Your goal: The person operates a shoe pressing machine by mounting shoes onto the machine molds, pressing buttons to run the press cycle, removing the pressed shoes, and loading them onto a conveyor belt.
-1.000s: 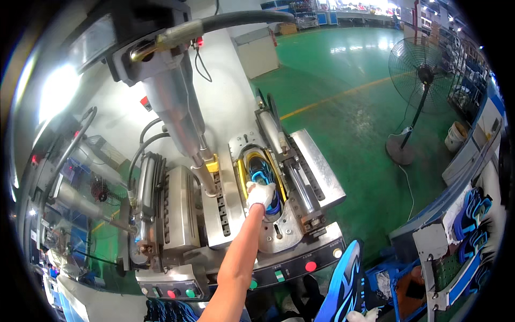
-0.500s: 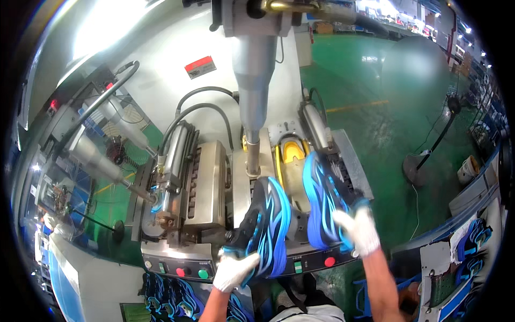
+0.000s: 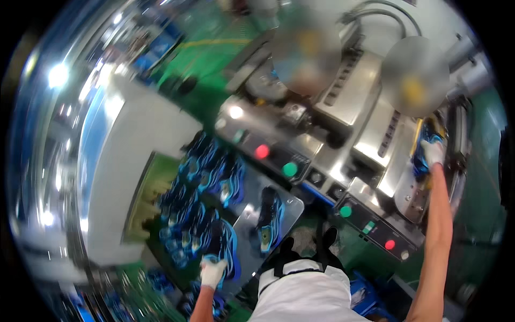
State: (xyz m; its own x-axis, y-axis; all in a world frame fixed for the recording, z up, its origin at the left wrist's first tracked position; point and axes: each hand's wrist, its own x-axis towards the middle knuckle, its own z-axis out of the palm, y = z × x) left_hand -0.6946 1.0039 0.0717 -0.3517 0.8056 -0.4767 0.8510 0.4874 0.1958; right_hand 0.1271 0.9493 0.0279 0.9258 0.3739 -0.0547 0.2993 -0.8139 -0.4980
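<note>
My left hand [image 3: 213, 272], in a white glove, grips the heel end of a black and blue sports shoe [image 3: 227, 244] at the near edge of a group of similar shoes. On the metal tray [image 3: 284, 214], a single matching shoe [image 3: 270, 217] lies apart to the right. At the far right my right hand [image 3: 432, 153], also gloved, is closed on another blue shoe [image 3: 421, 161] at the machine's right station, next to a yellow part. The glove hides much of that shoe, and blur hides the fingers' exact hold.
The metal machine [image 3: 343, 102] fills the upper right, its front panel [image 3: 375, 228] carrying red and green buttons. Several shoes [image 3: 201, 166] stand in rows at the left beside a pale curved panel [image 3: 145, 112]. A blue bin [image 3: 365, 295] is low on the right.
The view has swung left. My hands, earlier holding a shoe each in front of the machine, are far apart: left down at the shoe rows, right at the machine's right station.
</note>
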